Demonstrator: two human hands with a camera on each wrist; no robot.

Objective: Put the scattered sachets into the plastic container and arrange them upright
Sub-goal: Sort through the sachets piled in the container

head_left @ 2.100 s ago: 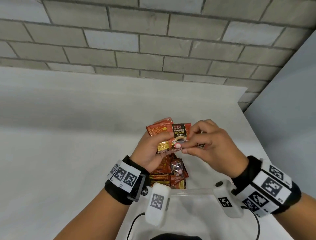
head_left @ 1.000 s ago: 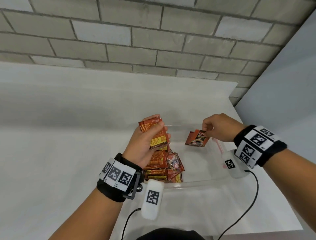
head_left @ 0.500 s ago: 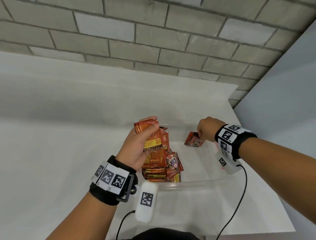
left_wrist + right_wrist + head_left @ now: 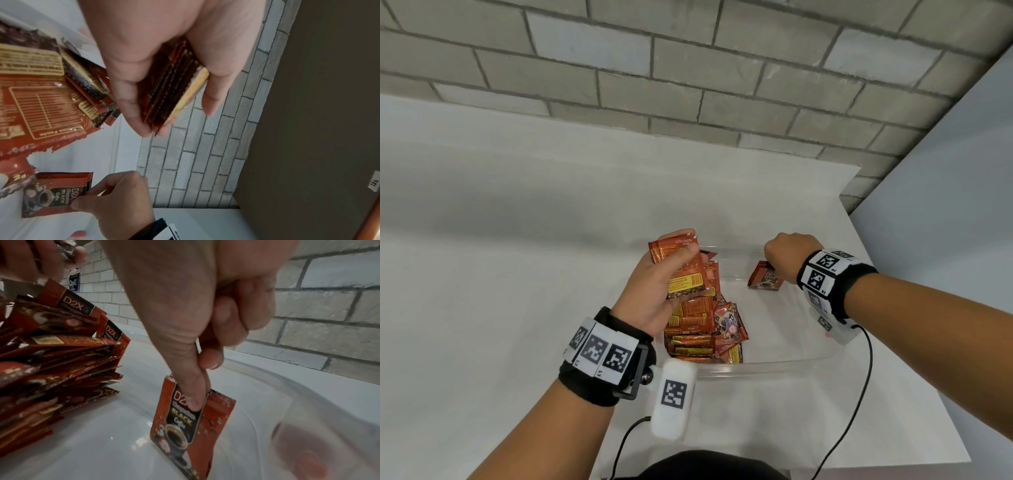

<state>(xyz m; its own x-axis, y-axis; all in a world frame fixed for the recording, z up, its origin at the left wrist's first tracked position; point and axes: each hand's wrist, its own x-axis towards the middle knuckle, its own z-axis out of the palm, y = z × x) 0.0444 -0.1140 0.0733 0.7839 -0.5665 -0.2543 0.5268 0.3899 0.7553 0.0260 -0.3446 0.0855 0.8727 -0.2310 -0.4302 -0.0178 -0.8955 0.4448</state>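
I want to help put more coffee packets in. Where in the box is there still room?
The box floor is bare between the stack on its left and the packet the right hand stands near the far wall. The near right is bare too. The left is crowded; the left hand grips more packets there.

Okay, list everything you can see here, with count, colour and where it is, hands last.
Plastic container: one, clear, on the table in front of the person.
Single sachet: one, red and black coffee sachet, upright in the container's far right part.
Sachet row: many, red and gold, along the container's left side.
Sachet stack: several, red, held above the row.
Table: one, white.
Brick wall: one, grey, behind the table.
Left hand: grips the sachet stack.
Right hand: pinches the single sachet's top.
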